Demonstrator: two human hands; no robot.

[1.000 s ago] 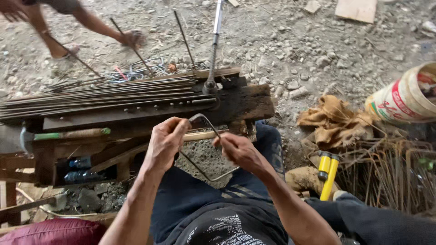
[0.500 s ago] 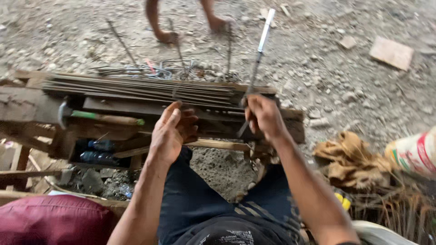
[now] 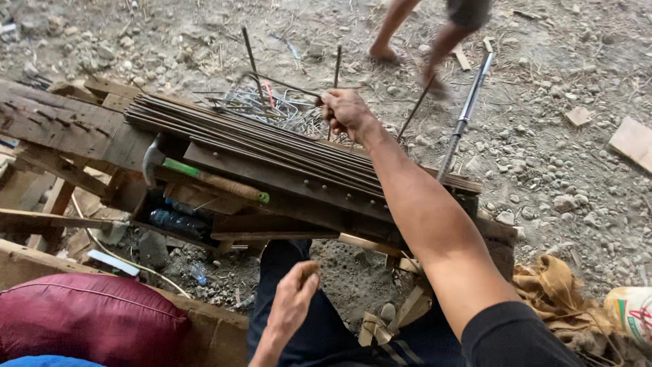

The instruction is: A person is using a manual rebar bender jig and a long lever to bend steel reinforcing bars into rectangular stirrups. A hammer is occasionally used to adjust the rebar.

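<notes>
Your right hand (image 3: 346,109) is stretched out past the bench, fist closed round a bent rod (image 3: 282,85). It's thin, dark and rusty, bent into an open rectangular loop, and you've got it by one end with the loop sticking out to the left, roughly level. It sits right over the pile (image 3: 272,109) of similar bent wire pieces heaped on the gravel behind the bench; can't tell if it's touching them. Your left hand (image 3: 292,302) is down low over your lap, fingers loosely curled, nothing in it.
</notes>
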